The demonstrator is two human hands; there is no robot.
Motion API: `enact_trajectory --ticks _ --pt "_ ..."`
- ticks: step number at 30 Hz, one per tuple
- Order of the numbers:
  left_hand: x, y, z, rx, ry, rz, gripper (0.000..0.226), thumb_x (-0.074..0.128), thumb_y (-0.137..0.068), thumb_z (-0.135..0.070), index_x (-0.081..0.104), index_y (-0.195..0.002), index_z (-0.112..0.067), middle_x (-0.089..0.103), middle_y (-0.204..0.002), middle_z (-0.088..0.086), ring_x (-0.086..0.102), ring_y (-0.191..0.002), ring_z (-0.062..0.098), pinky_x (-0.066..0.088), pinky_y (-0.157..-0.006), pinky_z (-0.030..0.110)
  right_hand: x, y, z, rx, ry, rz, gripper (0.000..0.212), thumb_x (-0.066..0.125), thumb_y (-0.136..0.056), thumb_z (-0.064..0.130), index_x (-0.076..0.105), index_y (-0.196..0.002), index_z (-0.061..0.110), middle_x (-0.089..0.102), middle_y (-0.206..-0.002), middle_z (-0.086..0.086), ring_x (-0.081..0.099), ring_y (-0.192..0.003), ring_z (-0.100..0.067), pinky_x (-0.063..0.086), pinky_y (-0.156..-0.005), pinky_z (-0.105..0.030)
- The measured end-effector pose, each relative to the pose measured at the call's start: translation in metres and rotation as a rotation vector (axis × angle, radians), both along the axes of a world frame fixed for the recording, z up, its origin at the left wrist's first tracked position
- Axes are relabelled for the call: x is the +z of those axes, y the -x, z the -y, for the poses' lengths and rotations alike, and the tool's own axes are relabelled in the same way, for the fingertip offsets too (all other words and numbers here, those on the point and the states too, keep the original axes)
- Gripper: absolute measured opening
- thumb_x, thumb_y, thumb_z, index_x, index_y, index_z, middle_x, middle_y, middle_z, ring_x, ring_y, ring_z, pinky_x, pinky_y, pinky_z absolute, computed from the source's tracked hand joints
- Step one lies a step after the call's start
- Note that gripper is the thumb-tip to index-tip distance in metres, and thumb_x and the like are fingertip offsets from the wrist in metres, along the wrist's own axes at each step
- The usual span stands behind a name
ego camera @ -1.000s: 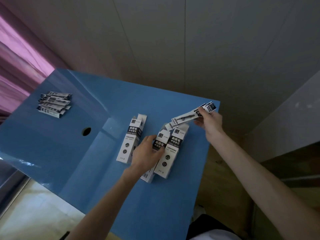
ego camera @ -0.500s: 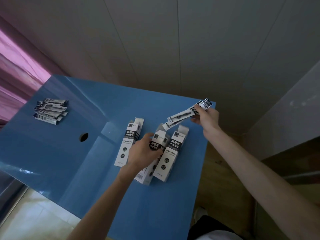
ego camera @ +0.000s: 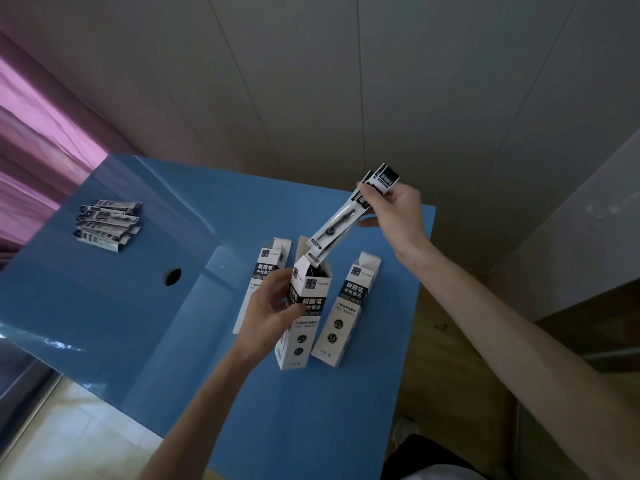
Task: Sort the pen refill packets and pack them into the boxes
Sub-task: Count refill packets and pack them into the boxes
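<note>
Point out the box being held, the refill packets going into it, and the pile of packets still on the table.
held box [ego camera: 311, 299], head view, printed front panel.
refill packets [ego camera: 337, 225], head view, clear middle section.
packet pile [ego camera: 107, 225], head view, centre of the stack.

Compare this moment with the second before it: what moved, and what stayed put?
The left hand has raised the middle box from lying flat to tilted, mouth up. The right hand has swung its refill packets steeper, their lower end now at the box mouth. The two other boxes and the packet pile stayed on the blue table.
</note>
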State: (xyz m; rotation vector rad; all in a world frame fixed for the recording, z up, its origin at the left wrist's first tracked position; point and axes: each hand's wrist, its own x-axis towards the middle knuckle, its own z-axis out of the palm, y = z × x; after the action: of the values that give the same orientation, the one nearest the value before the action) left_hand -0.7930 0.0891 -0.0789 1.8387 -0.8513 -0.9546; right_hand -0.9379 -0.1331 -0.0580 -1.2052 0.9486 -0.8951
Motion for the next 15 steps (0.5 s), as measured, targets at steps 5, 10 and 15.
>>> enact_trajectory --ticks 5,10,15 --pt "0.0 -0.004 -0.004 0.014 0.018 -0.057 0.059 0.069 -0.072 -0.007 0.06 -0.129 -0.017 0.073 -0.121 0.002 0.069 -0.113 0.022 0.055 -0.1 0.052 0.018 -0.007 -0.009 0.098 0.3 -0.028 0.018 0.067 -0.1 0.022 0.074 -0.105 0.006 0.075 -0.09 -0.011 0.073 -0.081 -0.026 0.06 -0.06 -0.028" --pt "0.002 -0.006 -0.01 0.004 0.041 -0.14 0.059 0.063 -0.072 -0.003 0.061 -0.13 -0.016 0.074 -0.12 0.006 0.069 -0.113 0.024 0.057 -0.094 0.043 0.025 -0.008 -0.015 0.163 0.464 -0.104 0.018 0.068 -0.099 0.027 0.075 -0.11 0.014 0.075 -0.093 0.001 0.072 -0.084 -0.017 0.062 -0.072 -0.04" --pt "-0.002 -0.005 -0.01 0.0 0.048 -0.205 0.058 0.061 -0.072 -0.002 0.062 -0.129 -0.016 0.075 -0.118 0.007 0.07 -0.111 0.024 0.058 -0.089 0.036 0.027 -0.013 -0.032 0.191 0.568 -0.132 0.022 0.067 -0.099 0.029 0.072 -0.115 0.014 0.075 -0.097 0.008 0.072 -0.089 -0.012 0.059 -0.081 -0.041"
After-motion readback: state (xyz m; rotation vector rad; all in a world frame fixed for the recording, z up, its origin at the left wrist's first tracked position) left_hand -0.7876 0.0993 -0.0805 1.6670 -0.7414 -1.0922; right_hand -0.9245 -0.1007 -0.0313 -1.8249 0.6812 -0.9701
